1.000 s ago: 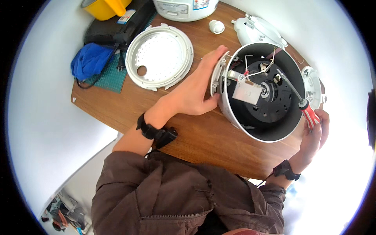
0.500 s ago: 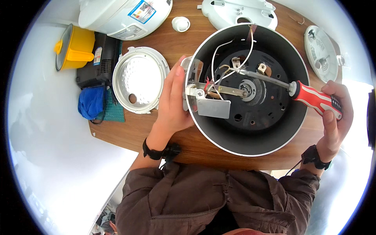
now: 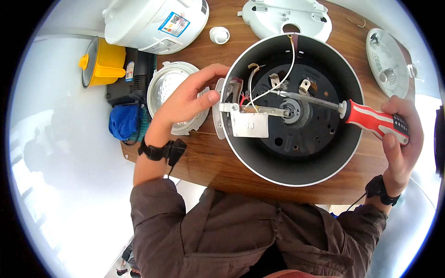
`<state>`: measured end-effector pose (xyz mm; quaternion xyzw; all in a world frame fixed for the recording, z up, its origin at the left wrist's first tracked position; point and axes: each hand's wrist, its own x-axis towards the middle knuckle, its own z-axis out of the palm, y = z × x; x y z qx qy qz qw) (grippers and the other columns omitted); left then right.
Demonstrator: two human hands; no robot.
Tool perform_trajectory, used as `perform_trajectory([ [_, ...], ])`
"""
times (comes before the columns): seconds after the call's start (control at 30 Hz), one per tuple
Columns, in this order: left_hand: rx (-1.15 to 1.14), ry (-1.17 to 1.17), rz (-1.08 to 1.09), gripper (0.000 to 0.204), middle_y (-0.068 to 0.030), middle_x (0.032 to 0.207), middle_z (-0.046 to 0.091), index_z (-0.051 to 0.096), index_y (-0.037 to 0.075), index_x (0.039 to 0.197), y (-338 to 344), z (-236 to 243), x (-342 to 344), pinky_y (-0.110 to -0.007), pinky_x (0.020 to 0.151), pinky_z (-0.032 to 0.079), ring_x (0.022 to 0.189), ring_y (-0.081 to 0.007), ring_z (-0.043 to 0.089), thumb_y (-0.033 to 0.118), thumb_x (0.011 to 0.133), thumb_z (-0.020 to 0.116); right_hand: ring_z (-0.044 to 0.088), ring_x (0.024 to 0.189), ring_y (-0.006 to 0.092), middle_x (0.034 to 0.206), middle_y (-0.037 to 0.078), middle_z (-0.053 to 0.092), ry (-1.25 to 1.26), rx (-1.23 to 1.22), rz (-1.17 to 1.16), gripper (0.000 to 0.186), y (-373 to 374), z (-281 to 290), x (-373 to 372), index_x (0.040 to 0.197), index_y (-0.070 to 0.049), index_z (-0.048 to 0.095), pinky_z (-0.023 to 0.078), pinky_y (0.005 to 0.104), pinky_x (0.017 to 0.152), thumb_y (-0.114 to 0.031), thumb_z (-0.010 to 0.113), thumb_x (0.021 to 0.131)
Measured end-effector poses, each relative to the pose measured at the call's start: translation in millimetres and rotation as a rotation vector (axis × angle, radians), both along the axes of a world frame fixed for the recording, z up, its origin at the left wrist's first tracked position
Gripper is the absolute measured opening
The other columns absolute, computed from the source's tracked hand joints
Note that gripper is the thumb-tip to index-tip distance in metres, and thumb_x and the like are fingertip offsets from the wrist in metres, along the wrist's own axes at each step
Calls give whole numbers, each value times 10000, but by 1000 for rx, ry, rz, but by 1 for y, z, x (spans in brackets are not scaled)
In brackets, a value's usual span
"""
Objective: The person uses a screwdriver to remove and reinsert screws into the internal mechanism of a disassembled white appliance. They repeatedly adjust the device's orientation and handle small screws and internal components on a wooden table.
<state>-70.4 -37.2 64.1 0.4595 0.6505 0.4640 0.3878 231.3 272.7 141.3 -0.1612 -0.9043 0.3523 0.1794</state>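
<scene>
My left hand has its thumb apart and fingers reaching toward the left rim of a dark-lined cylindrical appliance body, beside its light side panel; whether a fingertip touches it is unclear. My right hand grips a red, white and black screwdriver by its handle, its shaft lying across the inside of the body toward the wires. Inside are white wires, a metal plate on a bracket at the left, and a black perforated base with a grey centre.
Around the body on the wooden table are a white perforated disc, a white lid part, another oval part, a small white cap, a white cooker, a yellow pot, a black box and blue cloth.
My left hand has let go of the body's side and shifted left, fingers spreading. The screwdriver now lies flatter, pointing left. The view has turned, showing more of the body's inside.
</scene>
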Motion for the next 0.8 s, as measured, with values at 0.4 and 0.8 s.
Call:
perform_trajectory([
  [0.4, -211, -207, -594, 504, -103, 1210, 546, 660, -3, 1143, 42, 16, -57, -359, 967, 469, 1105, -223, 582, 412, 877, 770, 612, 874, 186, 989, 110, 618, -44, -73, 33, 639, 9, -9, 2, 1069, 8, 608, 465, 305, 790, -567, 726, 814],
  [0.8, -392, -202, -671, 454, -159, 1256, 577, 683, -11, 1123, 54, 27, -65, -419, 1032, 445, 1187, -298, 560, 316, 832, 803, 701, 939, 234, 1052, 119, 655, -104, 16, 97, 636, 13, -7, 3, 1195, -48, 606, 565, 331, 860, -585, 665, 859],
])
